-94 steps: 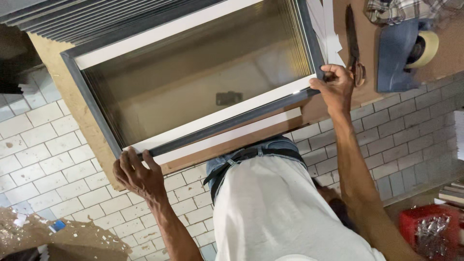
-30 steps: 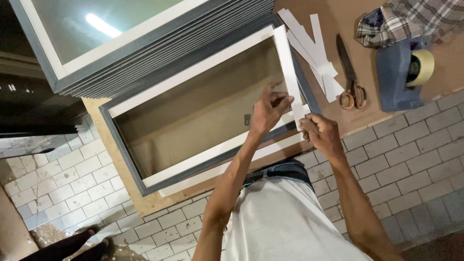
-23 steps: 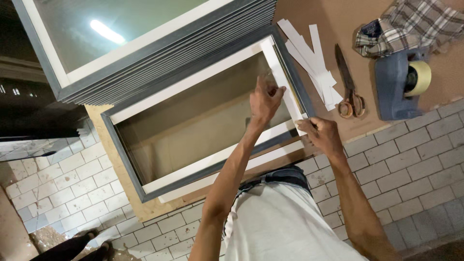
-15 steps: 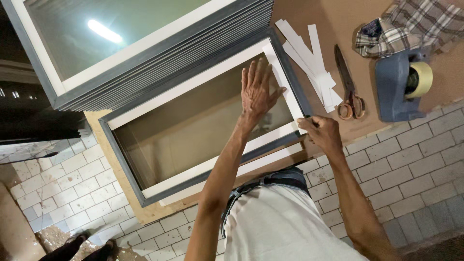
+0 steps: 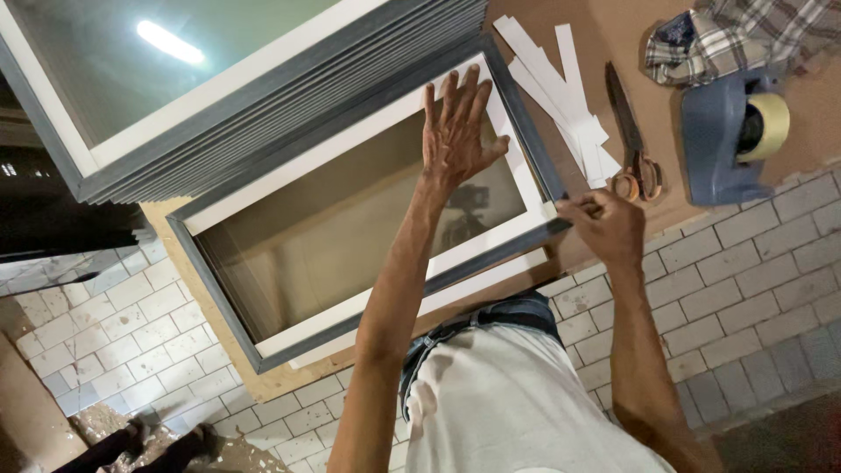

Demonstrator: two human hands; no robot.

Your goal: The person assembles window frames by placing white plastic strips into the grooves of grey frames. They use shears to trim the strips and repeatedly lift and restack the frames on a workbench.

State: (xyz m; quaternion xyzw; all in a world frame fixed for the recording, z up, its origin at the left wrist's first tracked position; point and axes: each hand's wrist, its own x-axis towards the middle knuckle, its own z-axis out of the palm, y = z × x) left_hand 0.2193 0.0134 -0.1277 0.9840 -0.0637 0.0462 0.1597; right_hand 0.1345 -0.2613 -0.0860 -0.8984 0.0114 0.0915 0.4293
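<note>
The left hand (image 5: 455,127) lay open and flat on the glass of the picture frame (image 5: 263,346). The right hand (image 5: 604,226) pinched the frame's corner. Past the right hand lay white paper strips (image 5: 561,88), scissors (image 5: 632,136) and a blue tape holder (image 5: 723,144).

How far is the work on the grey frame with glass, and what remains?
Looks done: a stack of grey frames lies behind. In hand: the left hand lies flat on the glass of the frame in front, while the right hand pinches its near corner. Unused: paper strips, scissors and tape dispenser lie untouched. What remains cannot be told.
</note>
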